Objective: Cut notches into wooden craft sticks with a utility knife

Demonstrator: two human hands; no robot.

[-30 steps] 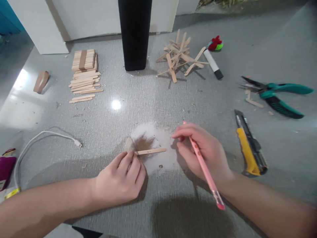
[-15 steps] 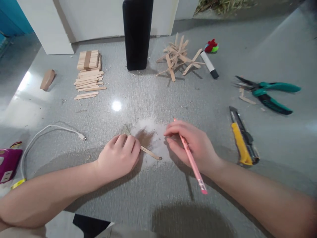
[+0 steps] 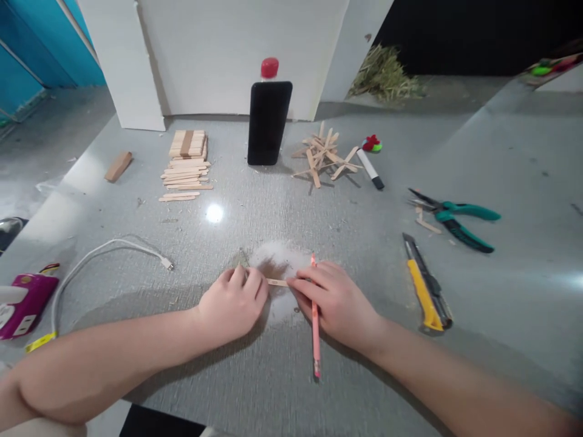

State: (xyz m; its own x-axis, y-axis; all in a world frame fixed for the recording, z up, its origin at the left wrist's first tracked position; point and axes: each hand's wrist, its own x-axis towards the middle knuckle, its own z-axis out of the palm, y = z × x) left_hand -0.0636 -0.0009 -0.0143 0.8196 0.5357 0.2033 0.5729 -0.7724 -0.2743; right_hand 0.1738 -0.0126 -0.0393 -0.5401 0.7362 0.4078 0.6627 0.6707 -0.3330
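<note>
A thin wooden stick [image 3: 277, 282] lies level between my two hands, over a pale patch on the grey table [image 3: 255, 370]. Its left part is held under the curled fingers of my left hand [image 3: 237, 300]. My right hand [image 3: 339, 303] pinches the stick's right end, which the fingertips hide. That same hand also keeps a pink pencil [image 3: 316, 340] between its fingers, tip pointing away from me and eraser end toward me.
Behind the hands are stacked sticks [image 3: 187, 145], an upright black phone [image 3: 269, 124], a heap of crossed sticks [image 3: 322, 152] and a marker [image 3: 371, 170]. Pliers [image 3: 455, 218] and a yellow cutter [image 3: 423, 288] lie right; a white cable [image 3: 109, 243] and purple block [image 3: 30, 303] left.
My right hand has moved left and taken hold of the stick's free end. The stick has turned nearly level, and the pencil points more directly away from me. The camera view has tilted up.
</note>
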